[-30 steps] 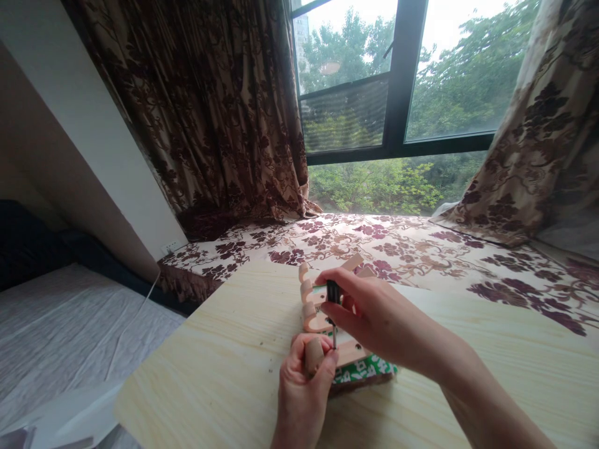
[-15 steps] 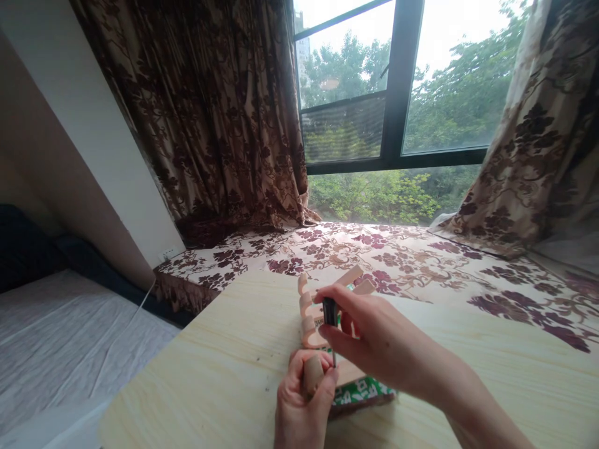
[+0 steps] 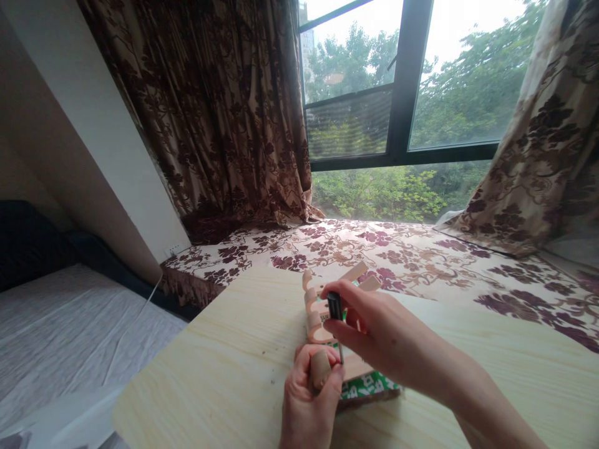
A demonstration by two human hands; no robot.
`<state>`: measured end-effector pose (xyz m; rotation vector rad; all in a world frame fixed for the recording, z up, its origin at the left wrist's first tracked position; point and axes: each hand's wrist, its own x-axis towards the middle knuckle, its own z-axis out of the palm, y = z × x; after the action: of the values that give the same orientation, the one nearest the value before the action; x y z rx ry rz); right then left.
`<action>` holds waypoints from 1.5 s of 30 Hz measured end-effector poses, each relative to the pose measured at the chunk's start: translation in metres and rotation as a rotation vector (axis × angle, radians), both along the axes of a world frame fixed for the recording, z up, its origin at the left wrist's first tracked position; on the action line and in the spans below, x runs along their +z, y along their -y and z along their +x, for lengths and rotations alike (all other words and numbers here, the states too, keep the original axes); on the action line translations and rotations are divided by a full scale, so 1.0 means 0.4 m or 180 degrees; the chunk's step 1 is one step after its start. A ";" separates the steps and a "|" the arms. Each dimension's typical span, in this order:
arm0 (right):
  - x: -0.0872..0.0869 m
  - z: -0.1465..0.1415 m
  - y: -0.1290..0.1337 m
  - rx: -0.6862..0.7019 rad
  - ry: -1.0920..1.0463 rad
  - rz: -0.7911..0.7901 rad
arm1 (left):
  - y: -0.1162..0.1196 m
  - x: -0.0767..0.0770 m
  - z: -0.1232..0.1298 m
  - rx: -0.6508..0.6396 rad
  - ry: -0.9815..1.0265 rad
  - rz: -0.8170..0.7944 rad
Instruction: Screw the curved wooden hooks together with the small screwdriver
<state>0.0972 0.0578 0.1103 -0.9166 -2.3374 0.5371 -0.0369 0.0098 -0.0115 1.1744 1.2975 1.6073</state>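
Observation:
My right hand (image 3: 369,318) grips the black handle of a screwdriver (image 3: 335,305), whose thin metal shaft points down. The tip meets the work beside my left fingertips and is partly hidden. My left hand (image 3: 311,393) is closed around a curved pale wooden piece (image 3: 320,369), its thumb and forefinger close to the shaft. Beneath both hands lies a box with a green and white printed side (image 3: 369,385). Several hook-shaped wooden parts (image 3: 312,299) stand along its left side, and flat wooden strips (image 3: 354,271) stick out behind my right hand.
A pale wood-grain table (image 3: 210,349) bears the work, with small dark specks left of my left hand. Behind it is a floral-covered window ledge (image 3: 346,240) below a window between patterned curtains (image 3: 224,125). A bed (image 3: 70,337) stands at the left.
The view has shifted slightly, so hands and box appear a little farther right. Both hands keep their holds, and the screwdriver leans slightly more.

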 end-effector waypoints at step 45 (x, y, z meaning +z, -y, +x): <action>-0.003 0.005 -0.005 -0.0086 -0.0041 -0.0016 | 0.004 0.016 0.005 0.0022 -0.0191 -0.0058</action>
<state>0.0992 0.0597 0.1093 -0.9430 -2.3098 0.5365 -0.0350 0.0083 -0.0053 1.2164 1.3527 1.5726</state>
